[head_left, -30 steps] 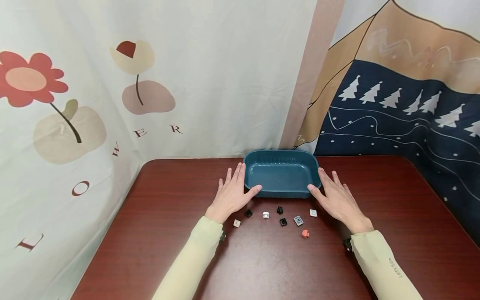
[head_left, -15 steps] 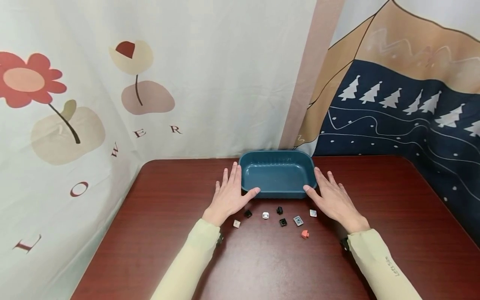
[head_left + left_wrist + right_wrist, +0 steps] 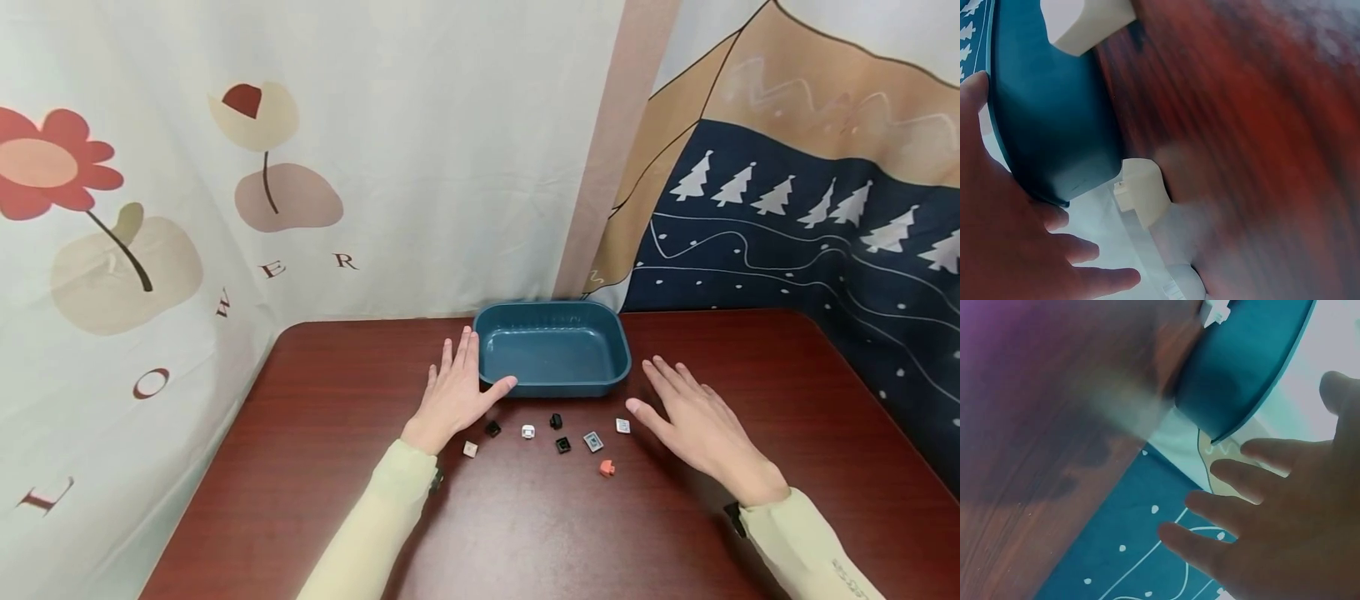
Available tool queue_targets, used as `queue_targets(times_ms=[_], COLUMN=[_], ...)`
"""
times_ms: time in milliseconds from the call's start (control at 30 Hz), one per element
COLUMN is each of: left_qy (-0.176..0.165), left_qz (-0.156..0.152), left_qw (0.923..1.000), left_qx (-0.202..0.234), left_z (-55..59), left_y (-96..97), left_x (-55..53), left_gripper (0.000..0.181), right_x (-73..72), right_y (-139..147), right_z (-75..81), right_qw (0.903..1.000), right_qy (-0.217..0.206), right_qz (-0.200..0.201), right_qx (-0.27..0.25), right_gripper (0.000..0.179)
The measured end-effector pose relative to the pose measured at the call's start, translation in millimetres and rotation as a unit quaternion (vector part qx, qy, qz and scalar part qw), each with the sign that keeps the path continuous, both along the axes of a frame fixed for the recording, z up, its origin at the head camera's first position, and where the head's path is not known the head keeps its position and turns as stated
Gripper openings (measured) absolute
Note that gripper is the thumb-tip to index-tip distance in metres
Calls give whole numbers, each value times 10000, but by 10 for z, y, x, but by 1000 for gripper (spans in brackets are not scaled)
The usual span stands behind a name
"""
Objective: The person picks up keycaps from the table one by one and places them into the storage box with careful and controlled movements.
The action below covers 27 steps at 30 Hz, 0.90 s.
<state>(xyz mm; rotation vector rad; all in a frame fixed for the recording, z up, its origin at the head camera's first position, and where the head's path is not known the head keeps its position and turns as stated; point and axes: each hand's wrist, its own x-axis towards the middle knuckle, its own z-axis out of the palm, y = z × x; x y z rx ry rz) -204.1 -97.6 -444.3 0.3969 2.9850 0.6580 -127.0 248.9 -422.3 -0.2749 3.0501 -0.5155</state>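
The tub (image 3: 553,354) is long from left to right; the left hand (image 3: 452,395) is nearer it than the right hand (image 3: 697,418), all fingers out.

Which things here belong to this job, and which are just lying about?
Likely in the job:
Teal tray, left grip beside it
Eight small pieces in front of the tray

Likely just surroundings:
Printed curtain behind
Table beneath

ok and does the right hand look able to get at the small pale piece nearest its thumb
Probably yes: the right hand holds nothing, the small pale piece lies near it on the table, outside the blue basin, and nothing shows between them.
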Motion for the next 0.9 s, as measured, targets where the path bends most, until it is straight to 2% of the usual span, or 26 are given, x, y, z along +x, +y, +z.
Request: queue_targets(times_ms=[133,300,567,900], left_qy=[4,16,11,31], left_qz=[-6,-5,-18,-17], left_qw=[10000,10000,9999,9999], left_qx=[-61,-55,-102,-151], left_z=[-1,10,3,9], left_y=[3,4,5,7], left_x=[1,13,5,9], left_gripper=[109,109,109,107], right_x=[92,134,127,94], right_y=[-15,-66,-142,-200], right_z=[-17,-85,-195,-217], right_qw=[9995,9980,9928,9849], right_qy=[116,186,473,720], right_qz=[179,490,1053,1570], right_qx=[233,344,314,118], right_gripper=[83,73,56,41])
